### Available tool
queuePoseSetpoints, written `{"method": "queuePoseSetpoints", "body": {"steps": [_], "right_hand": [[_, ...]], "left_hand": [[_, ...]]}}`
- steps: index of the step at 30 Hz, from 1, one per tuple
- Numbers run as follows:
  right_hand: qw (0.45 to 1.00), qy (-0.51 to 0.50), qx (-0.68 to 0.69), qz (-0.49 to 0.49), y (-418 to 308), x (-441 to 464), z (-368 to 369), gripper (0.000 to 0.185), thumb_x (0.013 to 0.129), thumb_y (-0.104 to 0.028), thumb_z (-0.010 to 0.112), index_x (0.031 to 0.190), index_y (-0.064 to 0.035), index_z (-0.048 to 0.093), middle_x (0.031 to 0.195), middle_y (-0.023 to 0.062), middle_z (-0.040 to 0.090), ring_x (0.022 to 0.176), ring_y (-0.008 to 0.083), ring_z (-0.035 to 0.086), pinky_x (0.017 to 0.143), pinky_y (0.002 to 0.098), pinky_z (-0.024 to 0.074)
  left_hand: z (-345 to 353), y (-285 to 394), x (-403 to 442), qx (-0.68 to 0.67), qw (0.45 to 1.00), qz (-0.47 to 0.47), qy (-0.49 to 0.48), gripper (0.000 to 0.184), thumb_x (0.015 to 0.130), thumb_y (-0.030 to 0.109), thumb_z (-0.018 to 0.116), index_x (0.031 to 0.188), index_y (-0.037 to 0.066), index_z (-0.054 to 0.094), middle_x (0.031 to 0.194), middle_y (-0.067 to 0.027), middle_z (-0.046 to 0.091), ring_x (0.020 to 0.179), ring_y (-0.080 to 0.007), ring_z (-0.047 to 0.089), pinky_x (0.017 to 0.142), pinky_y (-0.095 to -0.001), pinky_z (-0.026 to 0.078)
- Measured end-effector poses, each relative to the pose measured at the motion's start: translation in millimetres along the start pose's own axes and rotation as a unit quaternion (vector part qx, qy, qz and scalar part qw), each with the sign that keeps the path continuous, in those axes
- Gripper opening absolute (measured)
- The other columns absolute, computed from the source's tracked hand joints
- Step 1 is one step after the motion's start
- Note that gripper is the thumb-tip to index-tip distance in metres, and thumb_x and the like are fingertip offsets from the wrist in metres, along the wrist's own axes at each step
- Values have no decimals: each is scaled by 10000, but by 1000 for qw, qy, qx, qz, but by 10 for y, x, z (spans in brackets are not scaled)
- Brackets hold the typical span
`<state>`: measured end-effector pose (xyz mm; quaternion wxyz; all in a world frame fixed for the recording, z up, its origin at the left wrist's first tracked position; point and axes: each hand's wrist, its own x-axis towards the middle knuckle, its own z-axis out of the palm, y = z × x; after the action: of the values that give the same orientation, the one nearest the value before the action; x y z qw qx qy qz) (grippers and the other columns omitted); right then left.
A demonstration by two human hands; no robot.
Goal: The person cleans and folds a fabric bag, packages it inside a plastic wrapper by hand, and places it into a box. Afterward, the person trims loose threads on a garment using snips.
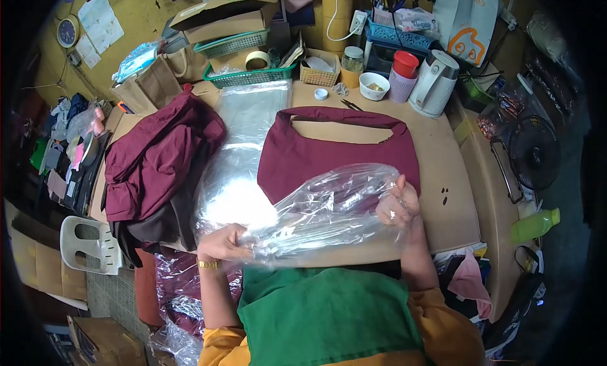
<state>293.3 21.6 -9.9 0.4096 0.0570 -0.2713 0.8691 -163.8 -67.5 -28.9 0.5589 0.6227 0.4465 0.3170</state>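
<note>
A clear plastic bag (329, 208) is stretched between my two hands near the table's front edge. My left hand (226, 242) pinches its left end, and my right hand (399, 203) is closed on its right end. Behind the plastic, a maroon fabric bag (335, 154) lies flat with its handle loop toward the back; the plastic and my right hand cover part of its lower edge. A stack of clear plastic bags (253, 113) lies to the left of the maroon bag, with bright glare on it.
Maroon cloth (164, 151) is heaped on the table's left side. Along the back stand green baskets (250, 77), a small bowl (374, 86), a lilac cup (401, 86) and a kettle (435, 84). Black scissors (350, 105) lie behind the maroon bag.
</note>
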Motion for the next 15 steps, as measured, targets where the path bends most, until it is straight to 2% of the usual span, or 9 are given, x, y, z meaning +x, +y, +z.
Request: {"method": "queuePoseSetpoints", "body": {"steps": [2, 4, 6, 8, 9, 10, 11, 12, 15], "right_hand": [[992, -46, 92, 78, -117, 1, 49, 209, 962, -229, 583, 1028, -42, 652, 746, 108, 649, 612, 130, 584, 570, 301, 473], [873, 70, -452, 167, -305, -65, 139, 236, 885, -213, 690, 1065, -62, 671, 696, 42, 629, 609, 104, 560, 592, 283, 470], [787, -19, -576, 220, -368, 18, 256, 265, 782, -176, 768, 1010, -55, 708, 690, 0, 641, 658, 81, 576, 615, 266, 475], [757, -54, -564, 325, -371, 12, 252, 175, 739, -134, 755, 882, -37, 726, 716, 11, 672, 691, 89, 607, 630, 268, 486], [745, -9, -624, 238, -470, -67, 213, 124, 742, -120, 761, 797, -17, 721, 780, 31, 705, 686, 105, 632, 627, 282, 499], [744, -8, -625, 237, -490, -74, 220, 124, 742, -120, 761, 797, -17, 721, 780, 31, 705, 686, 105, 632, 627, 282, 499], [843, 100, -515, 120, -509, -72, 229, 182, 769, -141, 765, 854, 7, 703, 767, 52, 697, 655, 114, 633, 601, 278, 497], [903, 202, -380, -2, -523, -60, 239, 241, 796, -163, 769, 910, 32, 685, 754, 73, 689, 625, 124, 635, 574, 273, 496], [915, 8, -404, -14, -712, 197, 359, 282, 807, -172, 783, 918, 56, 660, 741, 84, 683, 612, 122, 630, 540, 264, 481]], "left_hand": [[38, -90, -107, -178, 982, 18, 63, 428, 817, 116, 744, 1182, -43, 584, 904, -114, 677, 771, -196, 633, 730, -312, 506], [38, -135, -101, -266, 959, 27, 92, 384, 818, 134, 748, 1124, -53, 610, 854, -117, 678, 727, -200, 640, 689, -320, 518], [11, -171, -52, -493, 850, 186, 13, 366, 807, 29, 669, 1142, -89, 578, 880, -138, 678, 669, -203, 653, 600, -303, 542], [76, 232, -116, -570, 799, 171, -82, 406, 807, 41, 676, 1162, -95, 533, 828, -127, 652, 555, -181, 618, 482, -307, 507], [-11, 358, -150, -372, 916, 118, -90, 488, 807, 56, 713, 1225, -88, 507, 983, -136, 637, 792, -193, 611, 684, -313, 489], [-33, 538, -147, -300, 945, 67, -110, 549, 824, 48, 723, 1302, -66, 479, 1175, -136, 554, 983, -157, 548, 764, -266, 466], [-54, 718, -146, -223, 965, 19, -136, 613, 840, 39, 734, 1378, -44, 451, 1367, -135, 471, 1174, -120, 485, 844, -219, 442], [-129, 789, -126, -223, 965, 19, -135, 613, 840, 39, 734, 1378, -44, 451, 1367, -135, 471, 1174, -120, 485, 844, -219, 442], [-384, 873, -194, -74, 983, 12, -170, 679, 837, 109, 767, 1405, -23, 421, 1239, -84, 557, 1082, -105, 513, 792, -222, 433]]}}
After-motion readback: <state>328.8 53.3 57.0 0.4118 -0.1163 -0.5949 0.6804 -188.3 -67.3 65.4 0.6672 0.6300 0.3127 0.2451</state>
